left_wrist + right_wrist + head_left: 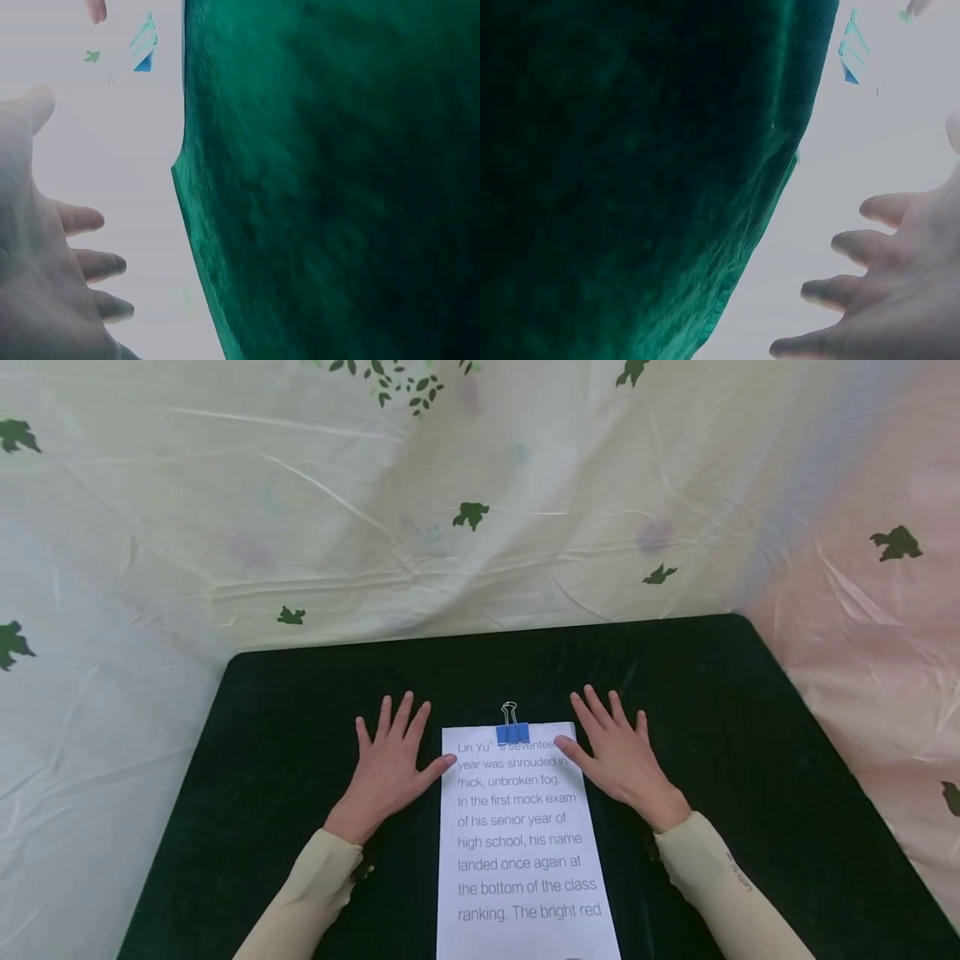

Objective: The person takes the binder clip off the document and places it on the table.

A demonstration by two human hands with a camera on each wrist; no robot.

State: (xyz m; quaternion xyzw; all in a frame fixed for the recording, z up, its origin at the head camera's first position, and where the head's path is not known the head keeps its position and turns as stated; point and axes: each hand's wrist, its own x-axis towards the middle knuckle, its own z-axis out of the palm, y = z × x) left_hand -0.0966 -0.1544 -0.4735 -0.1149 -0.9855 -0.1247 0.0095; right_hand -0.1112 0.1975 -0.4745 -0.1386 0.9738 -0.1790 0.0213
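A white sheaf of paper [517,860] printed with large English text lies before me, with a blue binder clip [513,732] at its top edge. To its left my left hand [390,772] is spread palm down, the thumb tip at the paper's left edge. My right hand [622,760] is spread likewise on the right, its thumb over the top right corner. Neither hand grips anything. Whether the palms touch the table or hover cannot be told. In the wrist views the left hand [45,255] and right hand [900,277] show straight, parted fingers.
A dark green velvety cloth covers the table [277,718]. Behind and at both sides hangs a pale curtain [360,510] with green leaf prints, meeting the table's far edge. Cream sleeves [315,877] cover both forearms.
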